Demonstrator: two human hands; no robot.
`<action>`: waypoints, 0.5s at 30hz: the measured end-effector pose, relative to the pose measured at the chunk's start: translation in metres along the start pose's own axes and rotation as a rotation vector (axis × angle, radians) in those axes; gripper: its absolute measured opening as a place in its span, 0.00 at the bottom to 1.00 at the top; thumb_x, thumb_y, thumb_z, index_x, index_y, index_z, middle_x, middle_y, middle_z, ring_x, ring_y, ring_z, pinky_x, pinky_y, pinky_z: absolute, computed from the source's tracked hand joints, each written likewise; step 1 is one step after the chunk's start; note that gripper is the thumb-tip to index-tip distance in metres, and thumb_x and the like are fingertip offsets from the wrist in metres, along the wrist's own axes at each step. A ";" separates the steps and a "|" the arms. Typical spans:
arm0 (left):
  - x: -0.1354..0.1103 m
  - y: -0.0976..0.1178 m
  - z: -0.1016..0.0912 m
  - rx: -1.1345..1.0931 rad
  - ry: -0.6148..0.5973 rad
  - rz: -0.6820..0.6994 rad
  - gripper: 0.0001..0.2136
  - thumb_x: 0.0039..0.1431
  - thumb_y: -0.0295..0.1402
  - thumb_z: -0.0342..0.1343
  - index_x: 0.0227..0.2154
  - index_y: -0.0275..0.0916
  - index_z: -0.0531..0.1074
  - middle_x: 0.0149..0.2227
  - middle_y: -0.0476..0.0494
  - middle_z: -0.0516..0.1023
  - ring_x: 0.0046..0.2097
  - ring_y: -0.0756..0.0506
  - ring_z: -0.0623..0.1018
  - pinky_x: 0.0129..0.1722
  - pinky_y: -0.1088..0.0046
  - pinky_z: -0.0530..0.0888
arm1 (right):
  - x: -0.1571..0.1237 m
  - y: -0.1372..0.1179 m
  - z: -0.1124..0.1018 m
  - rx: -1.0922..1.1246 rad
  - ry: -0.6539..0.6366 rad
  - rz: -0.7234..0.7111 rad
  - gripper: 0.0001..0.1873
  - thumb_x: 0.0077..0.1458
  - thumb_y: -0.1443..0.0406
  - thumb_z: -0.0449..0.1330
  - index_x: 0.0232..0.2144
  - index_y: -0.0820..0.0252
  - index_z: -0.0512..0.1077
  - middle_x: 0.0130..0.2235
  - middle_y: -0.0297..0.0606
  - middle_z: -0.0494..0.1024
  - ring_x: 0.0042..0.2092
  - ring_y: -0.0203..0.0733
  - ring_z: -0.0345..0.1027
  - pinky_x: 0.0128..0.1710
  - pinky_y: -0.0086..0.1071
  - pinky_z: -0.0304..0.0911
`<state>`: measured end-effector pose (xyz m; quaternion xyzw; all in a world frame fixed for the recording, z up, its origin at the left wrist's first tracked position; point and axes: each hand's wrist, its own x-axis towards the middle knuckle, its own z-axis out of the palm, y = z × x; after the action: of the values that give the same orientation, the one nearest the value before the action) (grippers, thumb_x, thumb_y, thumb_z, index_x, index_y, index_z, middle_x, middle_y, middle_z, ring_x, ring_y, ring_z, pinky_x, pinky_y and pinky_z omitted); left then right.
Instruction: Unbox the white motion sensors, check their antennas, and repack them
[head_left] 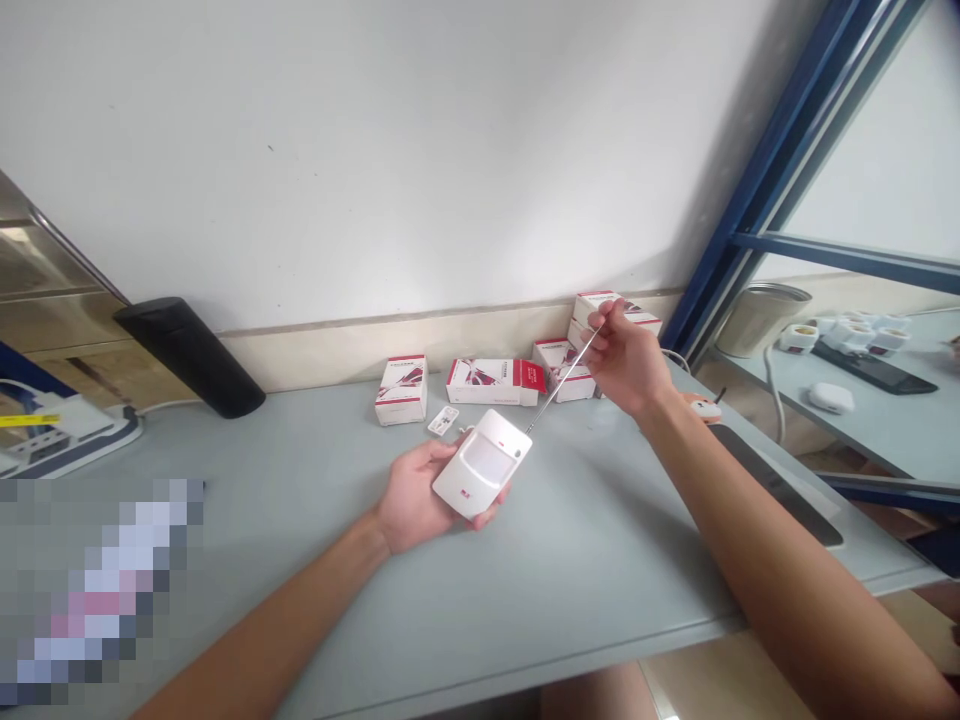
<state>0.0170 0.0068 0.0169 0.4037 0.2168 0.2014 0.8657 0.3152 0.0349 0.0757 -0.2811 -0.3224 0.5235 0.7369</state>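
Note:
A white motion sensor point(484, 463) with a pale window and small red marks rests tilted in my left hand point(424, 495), whose fingers wrap round its underside. From its top corner a thin metal antenna point(564, 382) stretches up and to the right. My right hand point(626, 360) pinches the far end of this antenna, just in front of stacked boxes. Behind the sensor lies a small white card-like piece point(443, 421) on the table. Part of my left hand is hidden under the sensor.
Along the wall on the grey table point(315, 560) stand red-and-white boxes point(402, 390), one lying flat point(495, 382), others stacked point(596, 310). A black cylinder point(191, 357) leans left. On the right are a dark flat device point(776, 485), an orange-and-white mouse point(702, 408) and a blue-framed mirror point(847, 265).

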 end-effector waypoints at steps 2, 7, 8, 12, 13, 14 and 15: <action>-0.001 0.000 0.001 0.015 0.011 0.009 0.18 0.63 0.42 0.47 0.46 0.34 0.71 0.35 0.33 0.80 0.27 0.40 0.76 0.35 0.64 0.65 | -0.001 0.005 0.000 0.029 0.010 0.027 0.11 0.61 0.60 0.70 0.32 0.54 0.71 0.30 0.28 0.67 0.25 0.31 0.52 0.21 0.25 0.54; -0.002 -0.001 0.004 0.027 0.026 0.054 0.18 0.66 0.42 0.46 0.45 0.33 0.73 0.34 0.34 0.78 0.28 0.41 0.74 0.36 0.64 0.65 | -0.008 0.023 0.008 0.021 0.012 0.084 0.12 0.52 0.66 0.72 0.30 0.55 0.70 0.31 0.29 0.69 0.26 0.32 0.51 0.22 0.27 0.51; -0.002 -0.001 0.004 0.025 0.034 0.060 0.19 0.66 0.42 0.46 0.45 0.32 0.74 0.34 0.34 0.78 0.28 0.41 0.74 0.35 0.64 0.65 | -0.009 0.027 0.009 0.009 0.002 0.091 0.12 0.50 0.66 0.72 0.29 0.55 0.70 0.32 0.30 0.69 0.27 0.32 0.51 0.23 0.28 0.51; -0.001 -0.002 0.004 -0.024 0.080 0.080 0.20 0.65 0.41 0.47 0.44 0.30 0.76 0.35 0.33 0.78 0.29 0.41 0.75 0.35 0.64 0.66 | -0.017 0.049 0.016 -0.134 -0.061 0.097 0.13 0.53 0.57 0.70 0.27 0.54 0.71 0.29 0.31 0.64 0.28 0.37 0.48 0.27 0.33 0.49; -0.001 -0.002 0.003 -0.038 0.090 0.091 0.20 0.65 0.42 0.48 0.44 0.30 0.76 0.35 0.33 0.78 0.29 0.40 0.75 0.35 0.64 0.66 | -0.020 0.055 0.017 -0.193 -0.088 0.106 0.13 0.55 0.55 0.69 0.26 0.54 0.72 0.28 0.32 0.62 0.29 0.38 0.47 0.28 0.33 0.49; -0.001 -0.003 0.003 -0.051 0.099 0.103 0.20 0.64 0.42 0.48 0.44 0.31 0.76 0.35 0.32 0.78 0.29 0.40 0.75 0.34 0.64 0.65 | -0.024 0.062 0.019 -0.253 -0.116 0.122 0.15 0.56 0.53 0.67 0.26 0.55 0.73 0.28 0.32 0.60 0.29 0.38 0.47 0.29 0.34 0.48; 0.000 -0.003 0.002 -0.060 0.106 0.114 0.20 0.63 0.42 0.48 0.44 0.31 0.76 0.36 0.32 0.78 0.29 0.40 0.75 0.34 0.64 0.65 | -0.028 0.069 0.022 -0.298 -0.141 0.143 0.16 0.57 0.51 0.65 0.25 0.55 0.75 0.28 0.32 0.59 0.30 0.39 0.48 0.29 0.34 0.47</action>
<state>0.0183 0.0037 0.0158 0.3780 0.2326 0.2779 0.8519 0.2509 0.0307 0.0322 -0.3720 -0.4263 0.5394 0.6236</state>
